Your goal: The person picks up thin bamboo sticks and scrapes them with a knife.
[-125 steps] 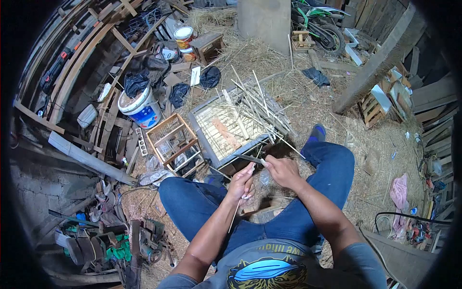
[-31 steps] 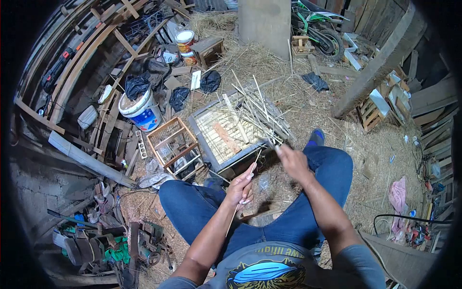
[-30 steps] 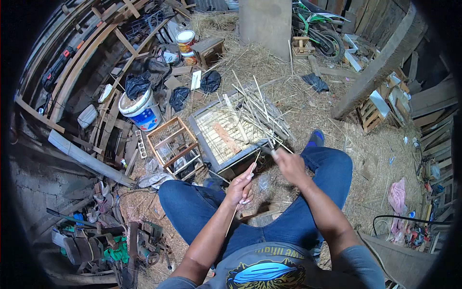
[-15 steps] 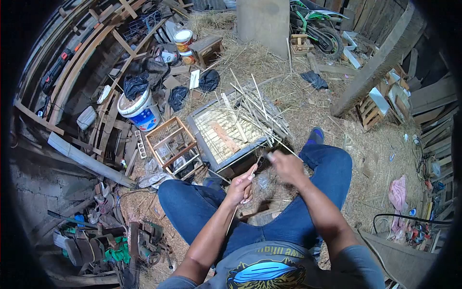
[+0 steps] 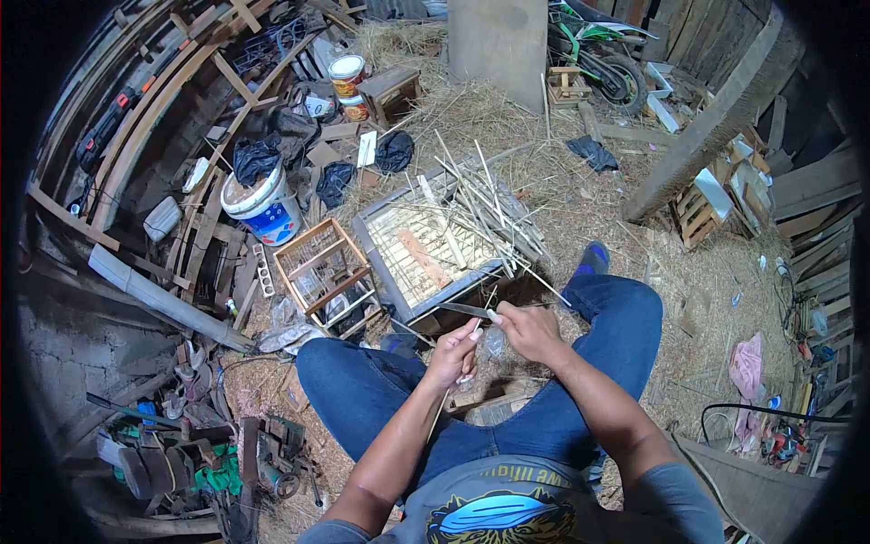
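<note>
My left hand (image 5: 452,356) is closed round a thin pale stick (image 5: 439,412), which runs down toward my lap and pokes out a little above the fingers. Close beside it, my right hand (image 5: 529,332) grips a knife (image 5: 467,310) by its handle; the dark blade points left, across the stick's upper end. Just beyond both hands lies a grey-framed slatted panel (image 5: 385,273), with a reddish-brown wood piece (image 5: 423,257) on it. A pile of thin sticks (image 5: 494,210) covers its right side.
Left of the panel stands a small wooden cage frame (image 5: 323,272), with a white-and-blue bucket (image 5: 272,216) behind it. A slanted post (image 5: 702,122) rises at the right. Farther back are a wide pillar (image 5: 497,50), a wooden stool (image 5: 390,84) and a green motorcycle (image 5: 598,59).
My right hand has come back left and down from near the stick pile, and the knife blade lies across the stick again. My left hand has barely moved.
</note>
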